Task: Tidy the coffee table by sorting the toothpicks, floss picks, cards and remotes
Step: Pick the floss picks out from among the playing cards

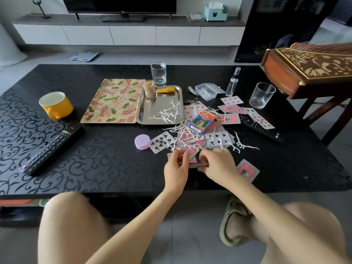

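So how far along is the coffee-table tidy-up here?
Done: wooden toothpicks in their clear holder and some white plastic floss picks lie on the steel tray. In hand: left hand and right hand grip a stack of red-backed playing cards. Left: loose cards and more floss picks tangled mid-table; the black remotes lie apart, the right one partly under cards.

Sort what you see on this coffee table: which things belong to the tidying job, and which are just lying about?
Job: toothpicks; floss picks; scattered cards; card stack, held by left hand and right hand; left remote; right remote.

Lying about: yellow mug; far glass; right glass; spray bottle; purple round case.
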A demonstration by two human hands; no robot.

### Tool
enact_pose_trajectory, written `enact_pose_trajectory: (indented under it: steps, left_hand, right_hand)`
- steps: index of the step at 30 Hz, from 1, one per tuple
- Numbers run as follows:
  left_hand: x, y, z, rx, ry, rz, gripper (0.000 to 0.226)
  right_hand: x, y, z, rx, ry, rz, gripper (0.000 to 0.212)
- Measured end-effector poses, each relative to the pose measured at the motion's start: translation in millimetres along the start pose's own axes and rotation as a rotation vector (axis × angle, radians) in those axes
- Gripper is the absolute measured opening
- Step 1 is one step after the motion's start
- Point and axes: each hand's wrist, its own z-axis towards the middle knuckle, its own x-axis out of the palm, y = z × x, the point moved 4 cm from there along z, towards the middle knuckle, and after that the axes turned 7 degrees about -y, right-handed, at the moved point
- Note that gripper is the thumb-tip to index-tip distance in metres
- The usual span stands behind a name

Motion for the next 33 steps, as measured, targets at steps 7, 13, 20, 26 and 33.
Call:
enact_pose_trajectory:
  steps: [7,13,20,26,33]
  left_hand:
    - [30.8,-7.6,-3.5,-0.003,0.041,-0.069,0.019]
    - [44.4,-14.2,-0.6,0.021,0.056,-0.034,0.013]
    - [44.5,-27.8,-2.4,-0.093,0.148,-0.105,0.048]
    - [52.0,-42.6,-13.9,-0.273,0.401,-0.389,0.062]
    - [4.5,-25.2,21.1,-0.383,0.235,-0.342,0.062]
  right_hand:
    - [7.5,-20.7,-2.4,0.314,0.046,0.468,0.013]
    - [13.1,-28.3,-12.0,0.529,0.059,1.041,0.039]
    - [-1.8,-32.7,-32.1,0.418,-0.312,0.751,0.013]
    - [-18.1,-26.8,-51.7,0.308,-0.265,0.879,0.031]
    - [-12.9,-97.4,-88.6,-0.041,0.230,-0.138,0.075]
